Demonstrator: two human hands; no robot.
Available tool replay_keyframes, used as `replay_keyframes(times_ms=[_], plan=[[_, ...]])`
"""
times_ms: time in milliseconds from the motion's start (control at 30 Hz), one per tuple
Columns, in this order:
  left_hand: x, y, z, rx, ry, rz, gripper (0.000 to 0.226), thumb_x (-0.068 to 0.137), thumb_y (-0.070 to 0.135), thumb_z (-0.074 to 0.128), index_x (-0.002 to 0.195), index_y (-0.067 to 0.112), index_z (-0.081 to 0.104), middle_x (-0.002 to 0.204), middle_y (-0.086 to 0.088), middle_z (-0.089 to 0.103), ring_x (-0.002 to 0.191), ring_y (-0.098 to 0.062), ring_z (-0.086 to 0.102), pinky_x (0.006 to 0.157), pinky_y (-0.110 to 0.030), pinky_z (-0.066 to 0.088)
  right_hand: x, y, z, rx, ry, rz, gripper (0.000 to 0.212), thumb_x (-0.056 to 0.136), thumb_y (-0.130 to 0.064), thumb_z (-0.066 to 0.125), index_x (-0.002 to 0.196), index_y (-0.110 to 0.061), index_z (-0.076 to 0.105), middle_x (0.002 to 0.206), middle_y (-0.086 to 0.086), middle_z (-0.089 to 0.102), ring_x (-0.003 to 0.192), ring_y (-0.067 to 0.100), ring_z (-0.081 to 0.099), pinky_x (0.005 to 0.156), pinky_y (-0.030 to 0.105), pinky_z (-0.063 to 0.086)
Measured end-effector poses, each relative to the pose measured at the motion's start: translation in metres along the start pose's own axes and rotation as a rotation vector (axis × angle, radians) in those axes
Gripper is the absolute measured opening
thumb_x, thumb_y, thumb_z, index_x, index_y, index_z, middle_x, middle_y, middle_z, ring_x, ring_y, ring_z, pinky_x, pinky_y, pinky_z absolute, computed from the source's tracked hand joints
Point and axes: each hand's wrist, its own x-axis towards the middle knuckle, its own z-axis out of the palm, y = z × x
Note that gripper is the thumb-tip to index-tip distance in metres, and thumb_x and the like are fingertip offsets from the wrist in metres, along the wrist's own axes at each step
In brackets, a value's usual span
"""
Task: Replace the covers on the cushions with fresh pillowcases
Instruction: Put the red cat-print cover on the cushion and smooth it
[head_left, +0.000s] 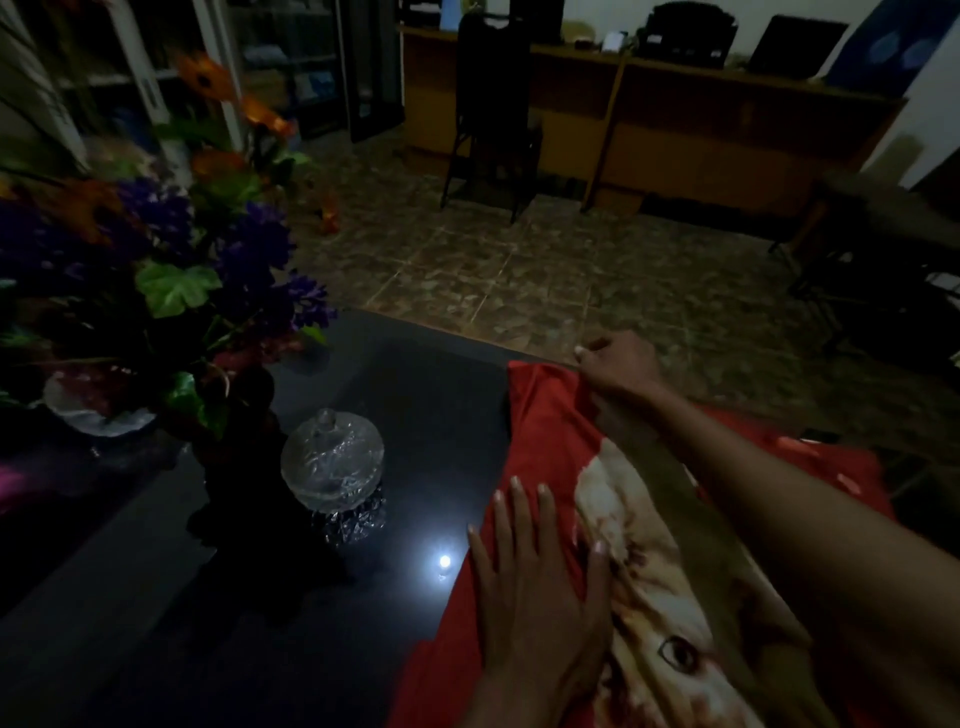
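A red pillowcase (545, 431) printed with a pale cat face lies spread on the right part of a dark glossy table (405, 395). My left hand (540, 571) lies flat on the cloth near its left edge, fingers straight and spread. My right hand (618, 369) reaches to the far corner of the pillowcase and pinches the cloth there, fingers curled. My right forearm crosses over the cat print. No cushion shows in this view.
A clear cut-glass lidded jar (332, 462) stands on the table left of the cloth. Beside it is a dark vase of purple and orange artificial flowers (171, 249). Beyond the table are a tiled floor, a black chair (493, 109) and a long wooden desk (701, 119).
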Motion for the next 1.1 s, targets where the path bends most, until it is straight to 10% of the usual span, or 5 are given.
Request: replay_keyframes(times_ms=[167, 333, 767, 1100], plan=[[0.04, 0.035, -0.042, -0.07, -0.09, 0.057, 0.077, 0.092, 0.049, 0.014, 0.16, 0.017, -0.002, 0.165, -0.003, -0.022, 0.151, -0.019, -0.024, 0.118, -0.041, -0.019, -0.069, 0.04, -0.033, -0.166, -0.098, -0.007, 0.071, 0.091, -0.076, 0.025, 0.131, -0.028, 0.06, 0.142, 0.008, 0.058, 0.132, 0.034, 0.049, 0.104, 0.05, 0.04], [0.085, 0.054, -0.012, -0.062, -0.207, 0.186, 0.059, 0.106, 0.045, 0.013, 0.16, 0.028, -0.001, 0.166, 0.011, -0.013, 0.151, -0.007, -0.018, 0.123, -0.049, -0.01, -0.111, 0.068, -0.029, -0.299, -0.245, 0.034, 0.068, 0.098, -0.07, 0.013, 0.159, -0.044, -0.001, 0.17, -0.009, -0.008, 0.155, 0.033, -0.009, 0.112, 0.076, -0.01], [0.081, 0.058, -0.021, -0.014, -0.358, -0.042, 0.07, 0.103, 0.051, 0.022, 0.16, 0.018, 0.001, 0.168, 0.001, -0.005, 0.154, -0.018, -0.006, 0.124, -0.05, -0.004, -0.075, 0.067, -0.055, -0.161, -0.366, 0.045, 0.055, 0.106, -0.058, 0.018, 0.157, -0.04, 0.025, 0.168, -0.004, 0.019, 0.155, 0.028, 0.011, 0.113, 0.075, -0.011], [0.088, 0.058, 0.024, 0.045, -0.097, -0.029, 0.084, 0.082, 0.065, -0.004, 0.16, 0.033, 0.001, 0.167, 0.011, -0.007, 0.153, -0.013, -0.012, 0.123, -0.043, -0.007, -0.062, 0.092, -0.019, -0.229, -0.172, 0.06, 0.057, 0.103, -0.058, 0.009, 0.157, -0.045, 0.022, 0.165, -0.006, 0.027, 0.153, 0.028, 0.018, 0.116, 0.071, -0.006]])
